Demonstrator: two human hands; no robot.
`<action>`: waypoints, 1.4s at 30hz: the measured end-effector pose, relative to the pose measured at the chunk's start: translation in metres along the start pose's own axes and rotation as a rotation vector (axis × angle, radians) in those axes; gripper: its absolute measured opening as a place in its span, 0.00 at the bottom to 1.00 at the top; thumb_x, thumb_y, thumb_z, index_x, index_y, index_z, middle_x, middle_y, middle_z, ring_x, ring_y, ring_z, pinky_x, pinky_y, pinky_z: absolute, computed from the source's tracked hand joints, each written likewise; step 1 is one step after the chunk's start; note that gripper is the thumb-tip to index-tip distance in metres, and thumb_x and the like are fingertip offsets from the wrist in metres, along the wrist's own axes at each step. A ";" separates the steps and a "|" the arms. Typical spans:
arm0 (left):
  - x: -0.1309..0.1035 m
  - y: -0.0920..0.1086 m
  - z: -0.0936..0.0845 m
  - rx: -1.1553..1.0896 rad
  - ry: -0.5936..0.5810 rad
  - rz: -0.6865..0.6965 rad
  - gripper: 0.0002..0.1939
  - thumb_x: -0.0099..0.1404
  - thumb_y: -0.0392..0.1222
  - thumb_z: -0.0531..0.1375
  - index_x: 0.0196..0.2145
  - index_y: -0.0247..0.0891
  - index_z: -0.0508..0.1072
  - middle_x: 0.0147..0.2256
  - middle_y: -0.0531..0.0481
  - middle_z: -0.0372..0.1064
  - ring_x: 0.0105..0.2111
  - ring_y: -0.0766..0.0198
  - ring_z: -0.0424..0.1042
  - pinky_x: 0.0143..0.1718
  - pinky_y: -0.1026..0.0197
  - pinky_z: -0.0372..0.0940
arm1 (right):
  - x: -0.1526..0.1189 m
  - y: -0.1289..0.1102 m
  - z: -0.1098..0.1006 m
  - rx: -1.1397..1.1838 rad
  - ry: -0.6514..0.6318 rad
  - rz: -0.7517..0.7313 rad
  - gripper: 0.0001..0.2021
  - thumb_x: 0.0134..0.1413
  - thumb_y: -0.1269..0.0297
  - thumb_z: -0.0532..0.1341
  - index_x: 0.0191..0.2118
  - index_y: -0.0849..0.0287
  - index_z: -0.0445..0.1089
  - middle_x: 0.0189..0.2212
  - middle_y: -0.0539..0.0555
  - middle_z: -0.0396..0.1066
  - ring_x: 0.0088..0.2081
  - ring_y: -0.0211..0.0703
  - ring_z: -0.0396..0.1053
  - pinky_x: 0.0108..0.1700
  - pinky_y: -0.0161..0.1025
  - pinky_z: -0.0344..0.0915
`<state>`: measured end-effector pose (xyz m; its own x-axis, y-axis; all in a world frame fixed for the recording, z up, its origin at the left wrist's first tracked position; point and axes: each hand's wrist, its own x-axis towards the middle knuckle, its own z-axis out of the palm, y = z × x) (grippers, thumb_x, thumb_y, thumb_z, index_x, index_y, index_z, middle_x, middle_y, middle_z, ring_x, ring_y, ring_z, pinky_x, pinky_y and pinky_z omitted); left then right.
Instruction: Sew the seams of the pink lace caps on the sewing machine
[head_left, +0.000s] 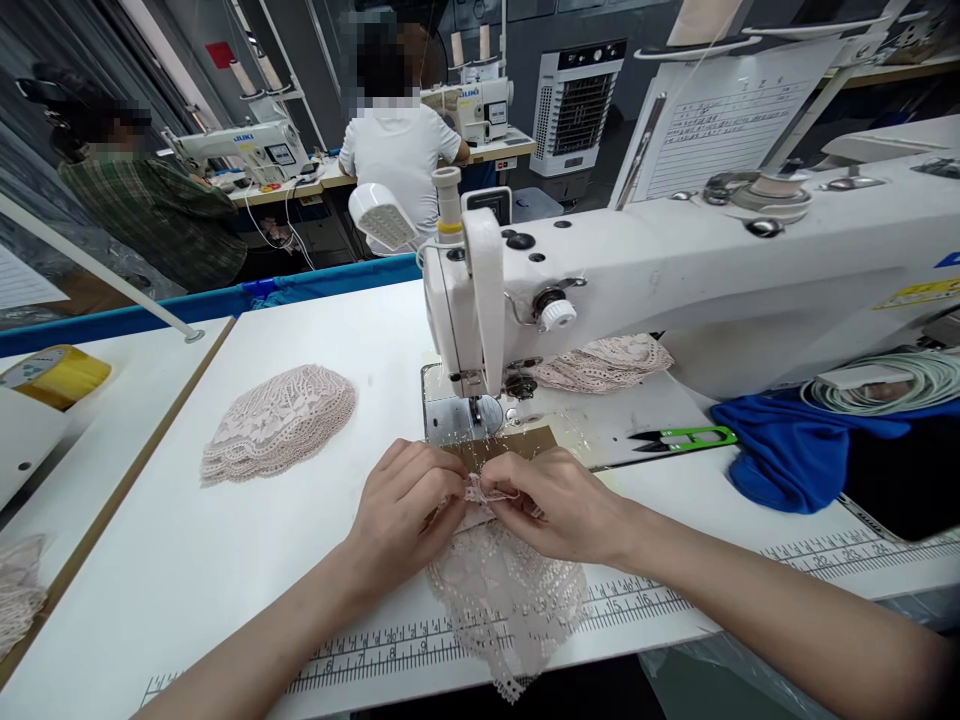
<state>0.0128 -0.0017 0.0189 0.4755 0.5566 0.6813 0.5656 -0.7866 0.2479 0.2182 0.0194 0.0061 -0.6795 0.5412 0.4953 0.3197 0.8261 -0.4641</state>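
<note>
Between my two hands is a piece of pale pink lace (510,590), its lower part draped over the ruler marks and past the table's front edge. My left hand (412,505) pinches the top edge of the lace from the left. From the right, my right hand (551,500) pinches the same edge, close beside the left fingers. Both hands are just in front of the needle area of a white sewing machine (480,400). A stack of lace pieces (281,420) lies on the table to the left. More lace (604,362) rests under the machine arm.
Green thread snips (686,438) lie right of the needle plate, beside a blue cloth (787,450) and a coil of pale cord (885,390). A dark phone-like slab (907,480) is at far right. Two people sit at other machines behind a blue-edged table.
</note>
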 end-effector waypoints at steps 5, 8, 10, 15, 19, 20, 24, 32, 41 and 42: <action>0.000 0.001 0.000 -0.040 0.008 -0.019 0.10 0.63 0.27 0.58 0.38 0.39 0.66 0.31 0.52 0.71 0.32 0.65 0.70 0.32 0.61 0.64 | -0.001 0.000 0.001 0.054 -0.008 0.047 0.09 0.62 0.71 0.52 0.47 0.57 0.55 0.24 0.44 0.68 0.18 0.31 0.61 0.20 0.29 0.54; 0.000 0.000 0.000 -0.055 0.009 -0.022 0.12 0.62 0.26 0.58 0.42 0.38 0.67 0.32 0.51 0.72 0.32 0.65 0.70 0.32 0.61 0.64 | -0.001 0.001 0.002 0.066 -0.004 0.046 0.09 0.63 0.70 0.52 0.48 0.57 0.55 0.24 0.44 0.67 0.18 0.31 0.60 0.20 0.29 0.53; 0.000 0.000 0.000 -0.057 0.008 -0.017 0.13 0.62 0.26 0.59 0.43 0.38 0.67 0.33 0.51 0.72 0.33 0.65 0.70 0.32 0.61 0.64 | -0.001 0.002 0.002 0.084 0.006 0.050 0.09 0.63 0.69 0.52 0.48 0.57 0.55 0.23 0.43 0.65 0.17 0.31 0.59 0.20 0.29 0.53; 0.001 0.000 -0.001 -0.035 0.027 0.013 0.12 0.61 0.26 0.60 0.40 0.38 0.69 0.32 0.51 0.72 0.32 0.65 0.70 0.32 0.61 0.64 | 0.000 0.001 0.001 0.098 0.031 0.065 0.09 0.61 0.71 0.52 0.47 0.58 0.56 0.19 0.39 0.57 0.17 0.31 0.54 0.20 0.30 0.51; 0.001 0.000 -0.001 -0.032 0.028 0.004 0.10 0.62 0.27 0.59 0.39 0.39 0.69 0.32 0.52 0.72 0.32 0.66 0.70 0.32 0.61 0.64 | 0.000 0.001 0.000 0.076 0.023 0.055 0.08 0.61 0.71 0.52 0.46 0.58 0.57 0.18 0.39 0.57 0.17 0.31 0.53 0.20 0.30 0.51; 0.001 0.000 -0.001 -0.033 0.028 0.001 0.10 0.62 0.27 0.59 0.39 0.39 0.69 0.32 0.52 0.72 0.32 0.66 0.70 0.32 0.61 0.64 | -0.001 0.001 0.000 0.064 0.021 0.047 0.08 0.61 0.71 0.52 0.47 0.58 0.57 0.18 0.40 0.58 0.17 0.31 0.54 0.20 0.30 0.51; 0.000 0.000 0.000 -0.041 0.023 -0.009 0.10 0.62 0.26 0.59 0.38 0.39 0.69 0.32 0.51 0.71 0.32 0.66 0.70 0.32 0.61 0.64 | -0.002 0.001 0.001 0.011 -0.007 0.000 0.10 0.63 0.71 0.51 0.49 0.58 0.56 0.20 0.41 0.64 0.17 0.31 0.57 0.20 0.30 0.52; -0.001 -0.001 0.000 -0.058 -0.001 0.007 0.11 0.60 0.25 0.61 0.36 0.37 0.67 0.34 0.50 0.74 0.35 0.64 0.72 0.34 0.59 0.63 | -0.001 0.000 -0.002 0.026 -0.018 0.028 0.07 0.61 0.72 0.52 0.44 0.56 0.56 0.21 0.42 0.65 0.17 0.32 0.57 0.21 0.30 0.53; 0.004 0.002 -0.003 -0.022 0.018 0.019 0.09 0.62 0.28 0.59 0.36 0.40 0.67 0.32 0.53 0.76 0.33 0.65 0.74 0.32 0.60 0.63 | 0.001 -0.001 -0.002 0.019 -0.002 0.025 0.05 0.62 0.70 0.52 0.44 0.58 0.58 0.20 0.42 0.65 0.17 0.31 0.57 0.20 0.30 0.53; 0.004 0.002 -0.003 -0.021 0.019 0.018 0.08 0.62 0.28 0.59 0.35 0.40 0.67 0.32 0.53 0.76 0.33 0.65 0.74 0.32 0.60 0.63 | 0.002 -0.001 -0.002 0.009 0.011 0.015 0.04 0.63 0.70 0.52 0.43 0.58 0.58 0.20 0.42 0.65 0.17 0.31 0.58 0.20 0.30 0.54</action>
<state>0.0139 -0.0018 0.0244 0.4727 0.5371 0.6987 0.5427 -0.8021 0.2494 0.2179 0.0195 0.0089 -0.6676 0.5550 0.4963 0.3236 0.8166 -0.4780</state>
